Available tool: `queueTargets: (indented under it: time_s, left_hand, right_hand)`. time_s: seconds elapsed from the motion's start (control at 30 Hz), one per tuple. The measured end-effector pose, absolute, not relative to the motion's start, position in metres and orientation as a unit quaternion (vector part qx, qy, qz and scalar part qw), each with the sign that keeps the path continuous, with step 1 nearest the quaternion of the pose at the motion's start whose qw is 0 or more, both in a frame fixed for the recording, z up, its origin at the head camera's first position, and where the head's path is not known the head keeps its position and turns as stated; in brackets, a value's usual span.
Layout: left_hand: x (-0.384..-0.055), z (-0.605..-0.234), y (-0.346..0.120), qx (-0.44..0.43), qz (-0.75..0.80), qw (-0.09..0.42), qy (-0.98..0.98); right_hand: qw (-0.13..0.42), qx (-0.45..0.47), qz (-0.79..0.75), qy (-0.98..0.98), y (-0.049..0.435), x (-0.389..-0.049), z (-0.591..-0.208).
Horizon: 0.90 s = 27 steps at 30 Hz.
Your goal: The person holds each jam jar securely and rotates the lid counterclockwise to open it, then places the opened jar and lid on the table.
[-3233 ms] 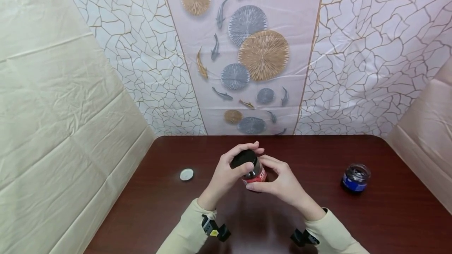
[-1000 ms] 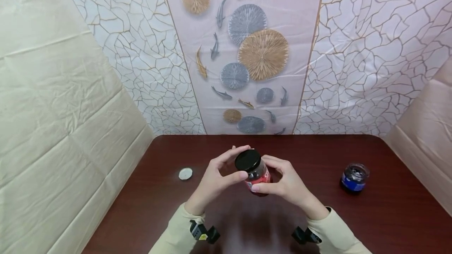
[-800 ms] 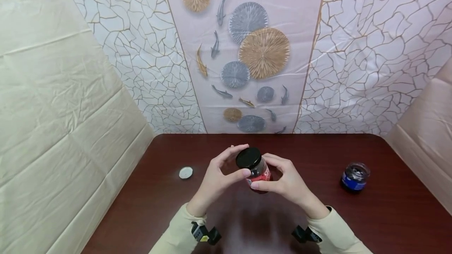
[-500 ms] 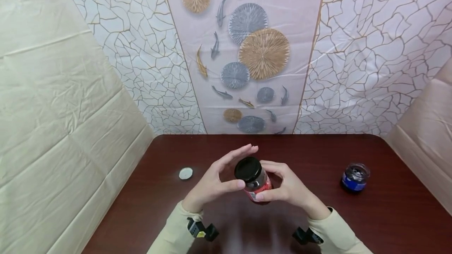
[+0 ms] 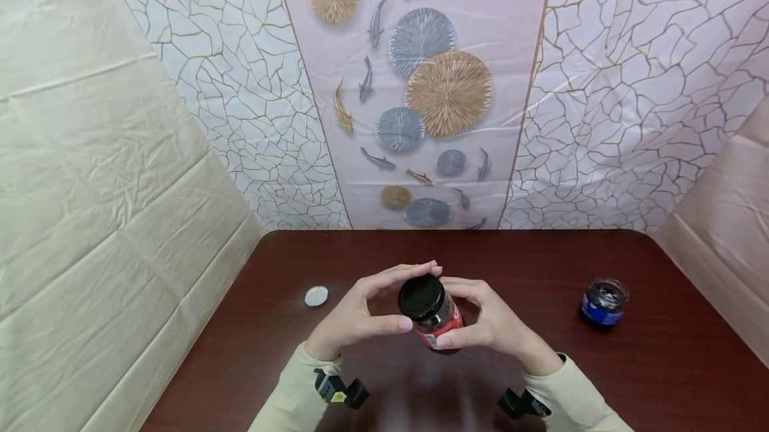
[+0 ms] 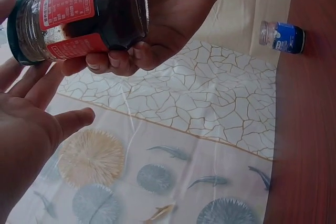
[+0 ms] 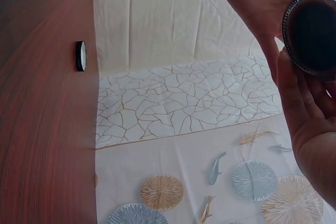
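The jar (image 6: 84,14), in the upper left of the left wrist view, bears a red label (image 6: 68,1) with rows of small white print, too fine to read. The small jar (image 5: 604,301) at the right of the head view has a blue label with no legible writing.

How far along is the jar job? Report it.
Done: right hand holds the red-label jar off the table. In hand: left hand open beside its black lid, which sits on the jar. Left: probably turning that lid; which way, unclear.
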<state>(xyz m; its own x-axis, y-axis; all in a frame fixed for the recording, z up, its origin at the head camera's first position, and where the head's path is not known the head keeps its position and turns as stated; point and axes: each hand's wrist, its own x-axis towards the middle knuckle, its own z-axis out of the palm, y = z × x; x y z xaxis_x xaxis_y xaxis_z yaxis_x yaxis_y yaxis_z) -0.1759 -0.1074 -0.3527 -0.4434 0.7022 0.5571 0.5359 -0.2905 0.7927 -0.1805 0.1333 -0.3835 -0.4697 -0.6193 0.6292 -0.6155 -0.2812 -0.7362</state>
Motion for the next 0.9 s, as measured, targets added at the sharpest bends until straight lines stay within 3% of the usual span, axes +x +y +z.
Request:
queueTargets:
  time_s: [0.9]
  left_hand:
    - [-0.171, -0.356, -0.121, 0.464, 0.576, 0.016, 0.673]
  right_hand:
    - [-0.009, -0.495, -0.602, 0.627, 0.138, -0.181, -0.383]
